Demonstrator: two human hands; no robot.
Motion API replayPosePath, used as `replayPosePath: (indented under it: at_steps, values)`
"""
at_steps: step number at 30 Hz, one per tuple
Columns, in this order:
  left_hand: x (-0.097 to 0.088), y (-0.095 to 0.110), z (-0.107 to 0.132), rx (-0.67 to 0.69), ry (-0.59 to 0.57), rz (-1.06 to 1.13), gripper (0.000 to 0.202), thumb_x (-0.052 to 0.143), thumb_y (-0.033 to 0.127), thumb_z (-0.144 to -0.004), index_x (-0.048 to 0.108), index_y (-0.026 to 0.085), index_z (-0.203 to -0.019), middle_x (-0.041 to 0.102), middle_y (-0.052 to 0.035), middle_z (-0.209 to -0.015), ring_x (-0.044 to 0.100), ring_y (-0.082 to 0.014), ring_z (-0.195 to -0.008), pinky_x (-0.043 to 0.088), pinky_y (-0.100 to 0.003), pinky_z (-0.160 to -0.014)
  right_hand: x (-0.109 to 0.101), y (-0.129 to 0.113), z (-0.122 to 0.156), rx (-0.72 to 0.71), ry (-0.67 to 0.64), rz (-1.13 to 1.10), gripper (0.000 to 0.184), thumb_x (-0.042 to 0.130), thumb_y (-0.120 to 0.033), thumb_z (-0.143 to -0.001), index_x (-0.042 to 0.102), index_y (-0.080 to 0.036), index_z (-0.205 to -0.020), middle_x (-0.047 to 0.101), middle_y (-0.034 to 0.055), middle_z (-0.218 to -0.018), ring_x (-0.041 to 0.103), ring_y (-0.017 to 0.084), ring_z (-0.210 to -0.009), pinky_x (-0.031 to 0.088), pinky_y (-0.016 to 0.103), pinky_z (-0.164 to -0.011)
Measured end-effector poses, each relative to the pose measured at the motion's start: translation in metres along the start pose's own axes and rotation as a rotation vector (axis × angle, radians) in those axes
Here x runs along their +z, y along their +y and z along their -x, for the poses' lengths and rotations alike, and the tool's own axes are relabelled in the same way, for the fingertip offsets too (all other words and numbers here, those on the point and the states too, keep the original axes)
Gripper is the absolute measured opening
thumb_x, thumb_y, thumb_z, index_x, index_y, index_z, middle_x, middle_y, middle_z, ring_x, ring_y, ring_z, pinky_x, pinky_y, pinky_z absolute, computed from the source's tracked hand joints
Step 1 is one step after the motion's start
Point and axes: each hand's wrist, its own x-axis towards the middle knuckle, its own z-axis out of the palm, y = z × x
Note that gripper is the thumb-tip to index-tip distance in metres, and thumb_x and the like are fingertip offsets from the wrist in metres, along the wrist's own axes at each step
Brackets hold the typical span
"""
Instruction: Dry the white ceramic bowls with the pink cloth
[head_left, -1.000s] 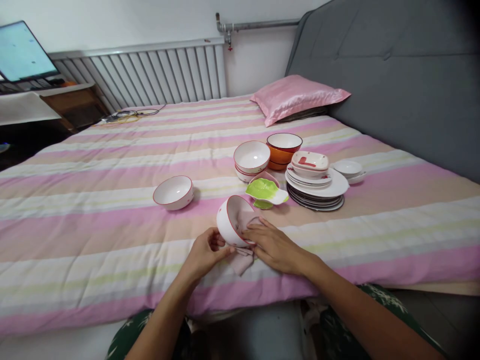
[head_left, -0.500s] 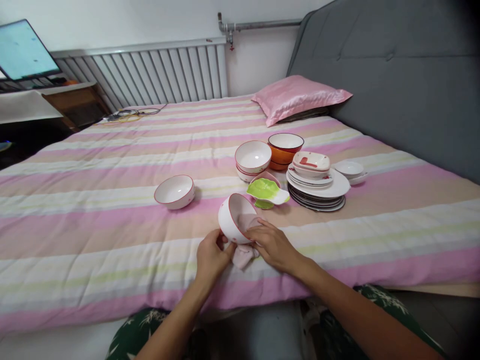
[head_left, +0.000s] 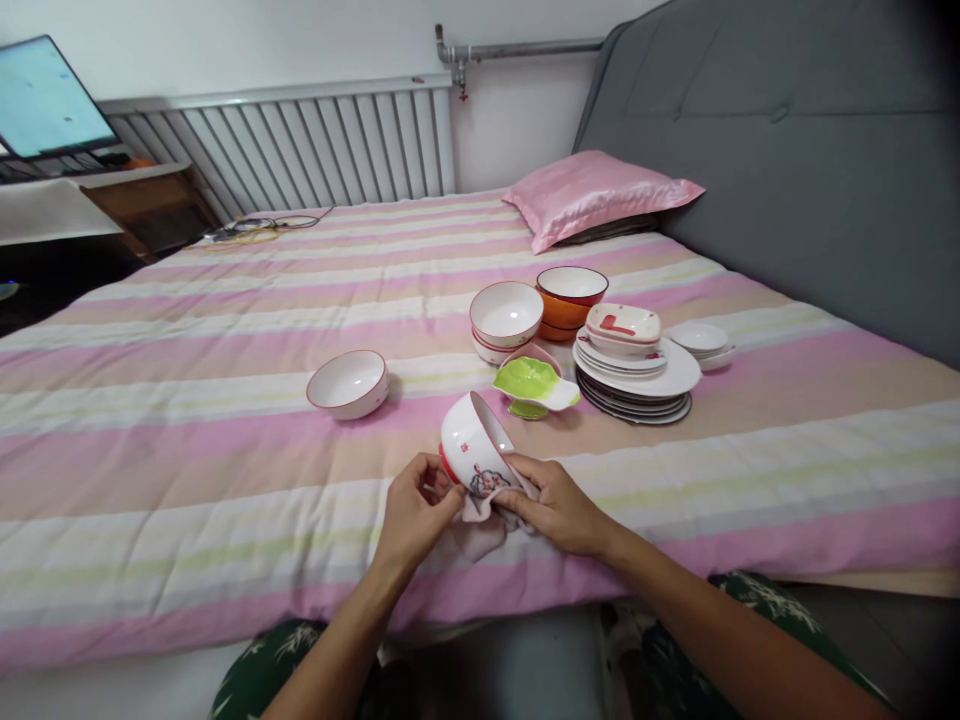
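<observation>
A white bowl (head_left: 471, 445) with a red rim and a small picture on its side is tilted on its edge just above the striped bedspread (head_left: 187, 430). My left hand (head_left: 415, 510) grips its lower left side with bent fingers. My right hand (head_left: 551, 500) presses a pale pink cloth (head_left: 480, 520) against the bowl's outer wall, fingers closed on the cloth. The cloth hangs down between both hands.
A second white bowl (head_left: 348, 382) sits alone to the left. Behind the held bowl stand a green leaf dish (head_left: 534, 385), stacked white bowls (head_left: 505, 318), an orange bowl (head_left: 570, 295) and a pile of plates (head_left: 637, 375). A pink pillow (head_left: 596, 195) lies by the grey headboard (head_left: 787, 150).
The bowl has been turned so its outside with the picture faces me. The cloth and my right hand moved from inside the bowl to its outer wall.
</observation>
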Motion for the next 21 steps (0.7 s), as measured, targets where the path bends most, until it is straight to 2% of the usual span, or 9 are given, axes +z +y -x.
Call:
replayPosePath:
  at_steps: [6, 11, 15, 19, 21]
  values:
    - [0.002, -0.009, -0.004, -0.023, 0.012, -0.023, 0.018, 0.059, 0.016, -0.060, 0.053, 0.016, -0.076, 0.050, 0.0047, -0.061, 0.044, -0.0094, -0.054, 0.035, -0.021, -0.052, 0.004, 0.006, -0.003, -0.043, -0.064, 0.163, 0.011, 0.052, -0.022, -0.086, 0.060, -0.017, -0.092, 0.062, 0.0010, -0.079, 0.056, 0.015, -0.072, 0.041, 0.023, -0.066]
    - [0.001, -0.015, -0.007, 0.000, 0.013, -0.071, 0.025, 0.058, 0.017, -0.061, 0.056, 0.015, -0.086, 0.051, 0.0043, -0.063, 0.044, -0.0098, -0.055, 0.034, -0.021, -0.052, 0.002, 0.019, -0.004, -0.101, -0.072, 0.402, 0.015, 0.054, -0.017, -0.084, 0.063, -0.016, -0.096, 0.067, 0.0074, -0.092, 0.059, 0.022, -0.089, 0.043, 0.033, -0.083]
    - [0.000, -0.020, -0.008, 0.015, 0.005, -0.101, 0.028, 0.057, 0.019, -0.063, 0.056, 0.015, -0.091, 0.053, 0.0032, -0.067, 0.046, -0.0106, -0.056, 0.036, -0.022, -0.052, 0.000, 0.028, -0.006, -0.135, -0.067, 0.527, 0.021, 0.055, -0.014, -0.083, 0.063, -0.015, -0.102, 0.069, 0.0082, -0.096, 0.059, 0.023, -0.098, 0.036, 0.038, -0.097]
    - [-0.001, -0.016, -0.007, 0.018, -0.064, -0.261, 0.022, 0.063, 0.029, -0.064, 0.056, 0.015, -0.079, 0.050, 0.0036, -0.062, 0.041, -0.0098, -0.051, 0.030, -0.022, -0.048, 0.000, 0.033, -0.007, -0.124, -0.048, 0.554, 0.027, 0.056, -0.013, -0.082, 0.062, -0.017, -0.108, 0.069, 0.0074, -0.102, 0.059, 0.022, -0.102, 0.032, 0.040, -0.103]
    - [0.001, -0.012, -0.006, 0.015, -0.092, -0.359, 0.026, 0.067, 0.036, -0.063, 0.056, 0.015, -0.075, 0.047, 0.0043, -0.059, 0.038, -0.0097, -0.050, 0.027, -0.022, -0.047, 0.000, 0.035, -0.008, -0.123, -0.034, 0.556, 0.027, 0.058, -0.013, -0.080, 0.062, -0.017, -0.107, 0.069, 0.0075, -0.103, 0.059, 0.022, -0.103, 0.033, 0.040, -0.103]
